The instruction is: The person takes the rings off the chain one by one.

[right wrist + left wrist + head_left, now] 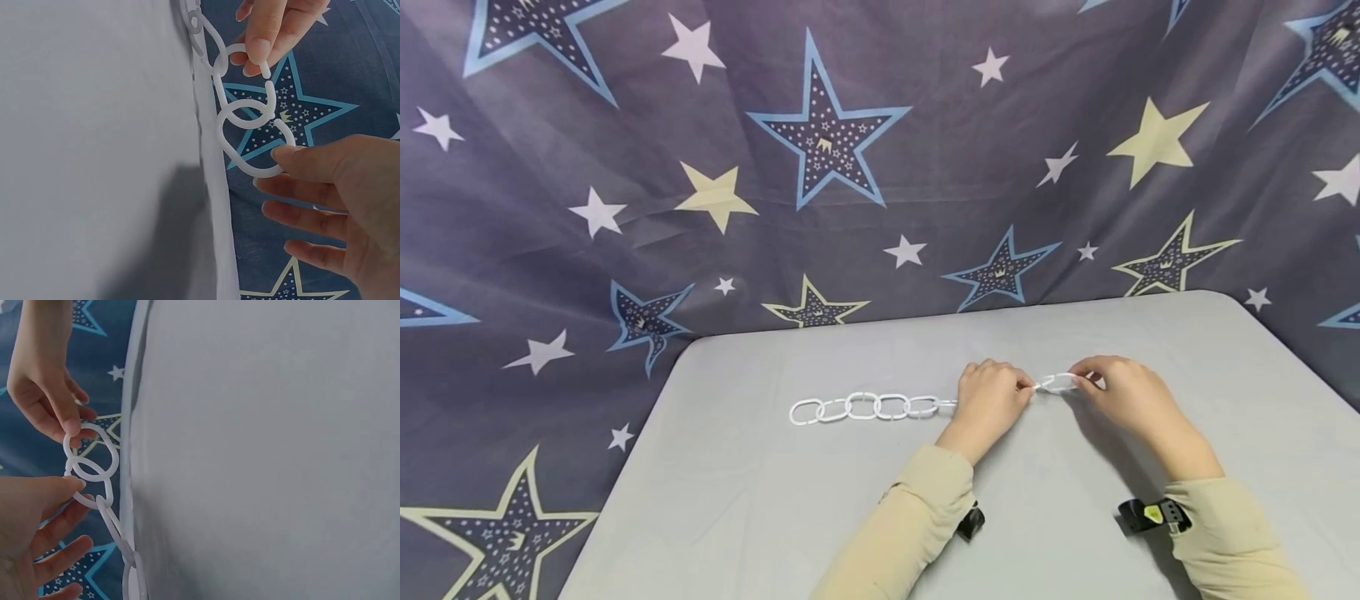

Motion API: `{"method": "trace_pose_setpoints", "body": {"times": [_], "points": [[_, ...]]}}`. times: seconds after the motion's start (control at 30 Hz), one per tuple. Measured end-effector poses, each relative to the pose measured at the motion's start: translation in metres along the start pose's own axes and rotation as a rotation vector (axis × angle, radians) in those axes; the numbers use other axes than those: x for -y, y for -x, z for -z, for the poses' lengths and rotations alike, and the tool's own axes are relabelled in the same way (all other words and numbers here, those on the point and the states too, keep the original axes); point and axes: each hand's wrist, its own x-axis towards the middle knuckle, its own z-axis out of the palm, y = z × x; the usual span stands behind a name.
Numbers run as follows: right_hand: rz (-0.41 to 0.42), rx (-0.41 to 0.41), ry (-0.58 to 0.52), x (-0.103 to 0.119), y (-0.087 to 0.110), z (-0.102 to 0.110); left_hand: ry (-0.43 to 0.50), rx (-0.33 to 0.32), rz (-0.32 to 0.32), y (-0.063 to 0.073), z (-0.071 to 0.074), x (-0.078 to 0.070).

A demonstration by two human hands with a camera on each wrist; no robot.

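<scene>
A chain of white plastic links (862,406) stretches along the grey table, its left part lying flat. My left hand (991,398) pinches a link near the chain's right end between thumb and forefinger. The end link (253,170), an oval with a small gap in its side, is looped through that link (272,99), which also shows a gap. My right hand (1123,398) pinches the end link between thumb and forefinger, the other fingers spread in the right wrist view. In the left wrist view, further links (115,528) hang down from my left fingertips (76,482).
The table (737,517) has a pale grey cover and a rounded far corner. Behind it hangs a dark curtain (925,192) with star prints. Black straps with small devices (1153,515) sit at both wrists, below beige sleeves (902,525).
</scene>
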Motion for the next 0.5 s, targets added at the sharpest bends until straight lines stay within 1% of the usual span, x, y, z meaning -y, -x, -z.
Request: {"method": "trace_pose_setpoints", "body": {"times": [0.33, 0.5], "points": [[0.042, -0.036, 0.010, 0.007, 0.000, 0.003, 0.065, -0.046, 0.005, 0.008, 0.005, 0.001], [0.060, -0.046, 0.019, 0.009, -0.001, 0.003, 0.076, -0.073, 0.007, 0.011, 0.007, 0.002]]}}
